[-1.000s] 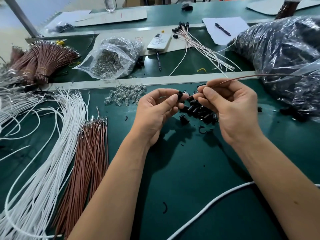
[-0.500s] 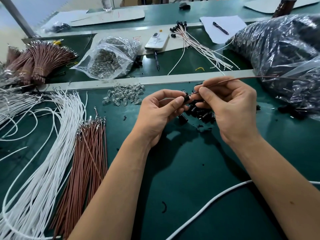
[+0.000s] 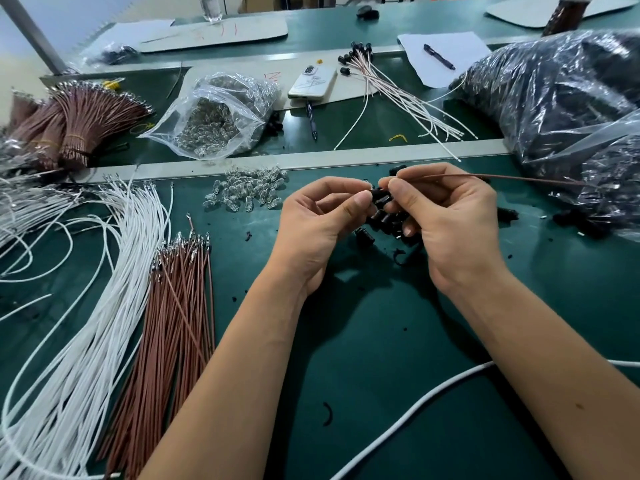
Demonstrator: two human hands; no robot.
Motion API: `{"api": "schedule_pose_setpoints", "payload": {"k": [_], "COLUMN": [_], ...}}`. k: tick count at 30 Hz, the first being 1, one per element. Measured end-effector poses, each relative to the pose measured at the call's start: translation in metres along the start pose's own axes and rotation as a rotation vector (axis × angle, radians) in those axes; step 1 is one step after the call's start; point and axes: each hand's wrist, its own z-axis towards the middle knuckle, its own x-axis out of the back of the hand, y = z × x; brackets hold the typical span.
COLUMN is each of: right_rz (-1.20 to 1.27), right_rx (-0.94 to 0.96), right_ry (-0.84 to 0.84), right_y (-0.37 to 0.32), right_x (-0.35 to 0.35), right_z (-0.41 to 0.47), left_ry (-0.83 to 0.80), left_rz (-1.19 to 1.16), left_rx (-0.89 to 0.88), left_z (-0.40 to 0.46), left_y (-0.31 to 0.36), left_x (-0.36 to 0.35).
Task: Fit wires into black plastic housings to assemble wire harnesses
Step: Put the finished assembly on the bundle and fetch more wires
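My left hand (image 3: 322, 223) pinches a small black housing (image 3: 378, 195) between thumb and fingertips. My right hand (image 3: 450, 216) pinches a brown wire (image 3: 502, 177) at its near end, right against the housing; the wire runs off to the right over the plastic bag. Whether the wire tip sits inside the housing is hidden by my fingers. A heap of loose black housings (image 3: 384, 221) lies on the green mat under both hands. Brown wires (image 3: 176, 306) and white wires (image 3: 104, 289) lie in bundles at the left.
A pile of clear bulbs (image 3: 246, 190) lies left of my hands, a clear bag of them (image 3: 214, 119) behind the metal rail. Finished harnesses (image 3: 398, 91), a phone (image 3: 313, 81), big black-filled bags (image 3: 561, 98) and a white cable (image 3: 433, 400) surround the mat.
My hands have drawn together: the brown wire's end has come up against the housing pinched in my left hand. The view shifted slightly.
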Motion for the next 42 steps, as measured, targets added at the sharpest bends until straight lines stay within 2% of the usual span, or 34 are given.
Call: {"api": "schedule_pose_setpoints", "payload": {"k": [6,10,14,18,24,26,30,35,38,40,42], "right_rz": [-0.078,-0.102,-0.194,-0.599,-0.641,-0.671,-0.85,-0.993,-0.935,-0.815,-0.822], "right_rx": [-0.059,-0.129,-0.04,0.15,0.219,0.231,0.235,0.136,0.071,-0.012,-0.049], "right_ry": [-0.006,-0.125,-0.14,-0.232,-0.258,-0.344,-0.724,-1.028,-1.046,-0.932,-0.79], "right_y": [0.001,-0.001,-0.003,-0.001,-0.005,-0.009,-0.015,-0.021,-0.026,-0.02,-0.007], "right_x": [0.001,0.004,0.005,0.001,-0.007,-0.007,-0.007,-0.021,-0.056,-0.099,-0.149], "right_z": [0.001,0.002,0.001,-0.004,-0.011,-0.011,-0.015,-0.013,-0.008,-0.007,-0.002], "left_ry": [0.03,-0.02,0.072,0.069,0.055,0.109,0.253,0.435,0.552,0.714,0.865], "left_rz": [0.192,0.3,0.14,-0.158,-0.19,-0.28,-0.511,-0.453,-0.382,-0.314,-0.216], "left_rx": [-0.09,-0.135,-0.131,-0.057,0.04,0.056,0.015,-0.074,-0.122,-0.14,-0.137], "left_z": [0.001,-0.002,-0.001,-0.001,-0.005,-0.003,0.003,0.001,-0.01,-0.021,-0.032], "left_y": [-0.003,-0.002,0.003,0.009,0.011,0.019,0.049,0.092,0.11,0.117,0.119], "left_x": [0.002,0.0,-0.002,-0.004,-0.015,-0.014,0.008,0.053,0.081,0.101,0.118]}}
